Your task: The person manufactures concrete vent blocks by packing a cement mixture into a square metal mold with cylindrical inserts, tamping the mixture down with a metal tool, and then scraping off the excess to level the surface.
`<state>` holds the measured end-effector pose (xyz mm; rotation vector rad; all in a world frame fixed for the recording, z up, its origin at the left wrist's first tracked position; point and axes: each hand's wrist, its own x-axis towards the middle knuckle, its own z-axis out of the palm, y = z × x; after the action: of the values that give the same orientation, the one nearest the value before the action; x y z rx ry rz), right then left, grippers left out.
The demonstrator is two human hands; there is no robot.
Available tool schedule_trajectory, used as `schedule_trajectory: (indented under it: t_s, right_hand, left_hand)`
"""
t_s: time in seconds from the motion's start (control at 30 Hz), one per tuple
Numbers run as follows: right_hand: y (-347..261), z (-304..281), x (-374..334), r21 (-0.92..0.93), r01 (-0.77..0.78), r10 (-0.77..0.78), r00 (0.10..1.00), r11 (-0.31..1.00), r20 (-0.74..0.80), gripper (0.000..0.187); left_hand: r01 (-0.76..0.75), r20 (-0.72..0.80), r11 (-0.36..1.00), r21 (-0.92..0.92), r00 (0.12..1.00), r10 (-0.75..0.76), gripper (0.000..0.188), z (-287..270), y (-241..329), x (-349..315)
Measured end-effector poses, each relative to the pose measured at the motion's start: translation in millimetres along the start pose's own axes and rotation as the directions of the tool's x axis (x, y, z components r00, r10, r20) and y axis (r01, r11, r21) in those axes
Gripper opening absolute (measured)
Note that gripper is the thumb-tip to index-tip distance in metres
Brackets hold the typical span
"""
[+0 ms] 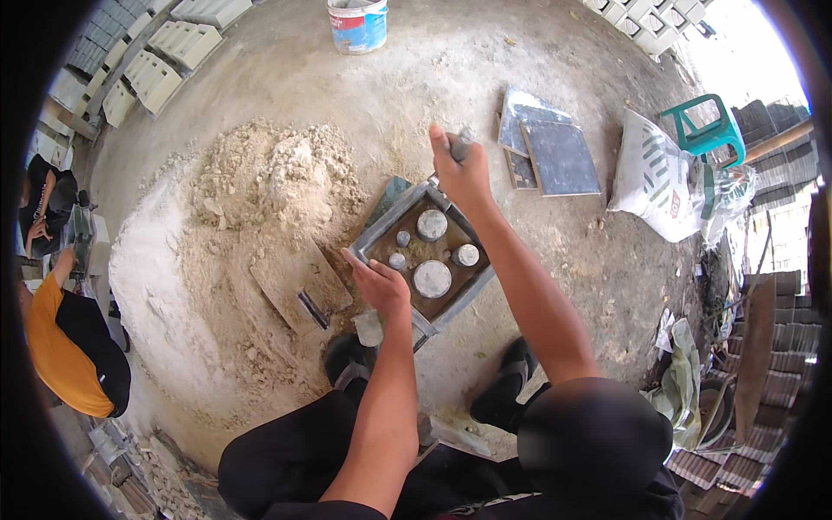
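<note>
A square metal mould [407,325] sits tilted on the ground in front of me, with several round grey cores of two sizes standing inside, such as the larger core [432,279]. My left hand [381,286] lies on the mould's left edge, its fingers stretched out. Above the far corner, my right hand [465,173] is closed around a grey handle [466,135], thumb pointing up. What that handle belongs to is mostly hidden by the hand. Left of the mould, a dusty flat trowel [299,282] rests on the sand, its grip facing up.
Pale sand [286,178] is heaped at the left. Flat square plates [559,158] lie beyond the mould; a white sack [656,178] and green stool [706,130] stand right. A bucket [359,30] and moulded blocks [156,78] are farther off. Another person [74,347] crouches left.
</note>
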<state>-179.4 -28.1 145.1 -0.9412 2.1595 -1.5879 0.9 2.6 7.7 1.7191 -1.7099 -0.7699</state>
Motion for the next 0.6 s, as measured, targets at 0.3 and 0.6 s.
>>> schedule_trajectory:
  t_s: [0.3,0.6]
  right_hand:
    - [-7.4,-19.0,-33.3,0.053,-0.077,0.078,0.997,0.996,0.000,0.052]
    - [20.0,-63.3,-80.0,0.011,-0.023,0.023,0.999,1.000,-0.048,0.047]
  left_hand:
    - [0.023,0.034,1.000,-0.013,0.999,-0.022,0.059,-6.5,3.4,4.4]
    - [0.032,0.043,0.999,-0.036,0.999,-0.030,0.058,-4.9,6.0,-2.6]
